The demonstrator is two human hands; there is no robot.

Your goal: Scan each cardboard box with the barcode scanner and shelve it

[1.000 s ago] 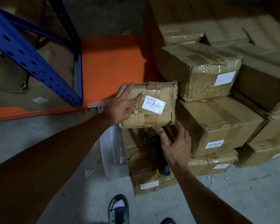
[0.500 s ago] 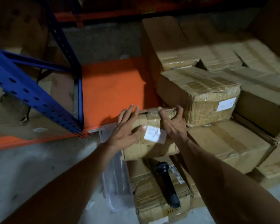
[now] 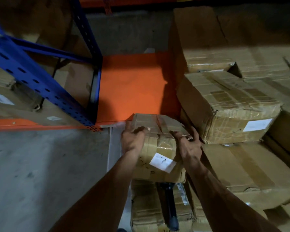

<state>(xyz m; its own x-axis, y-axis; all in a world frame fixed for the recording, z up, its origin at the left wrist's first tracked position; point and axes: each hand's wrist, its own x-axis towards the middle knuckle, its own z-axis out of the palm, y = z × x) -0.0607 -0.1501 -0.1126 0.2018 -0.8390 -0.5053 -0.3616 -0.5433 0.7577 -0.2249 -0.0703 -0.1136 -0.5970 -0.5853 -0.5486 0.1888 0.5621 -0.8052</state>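
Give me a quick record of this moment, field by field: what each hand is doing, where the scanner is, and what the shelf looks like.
left hand: left hand grips the left side of the small cardboard box
right hand: right hand grips its right side
box label: white label faces the camera
scanner: black barcode scanner lies on a lower box, in neither hand
shelf: orange shelf has bare space just beyond the held box
neighbours: stacked boxes to the right

barcode scanner [image 3: 169, 205]: head hidden under held box [image 3: 157, 158] | label [image 3: 162, 162]: print unreadable
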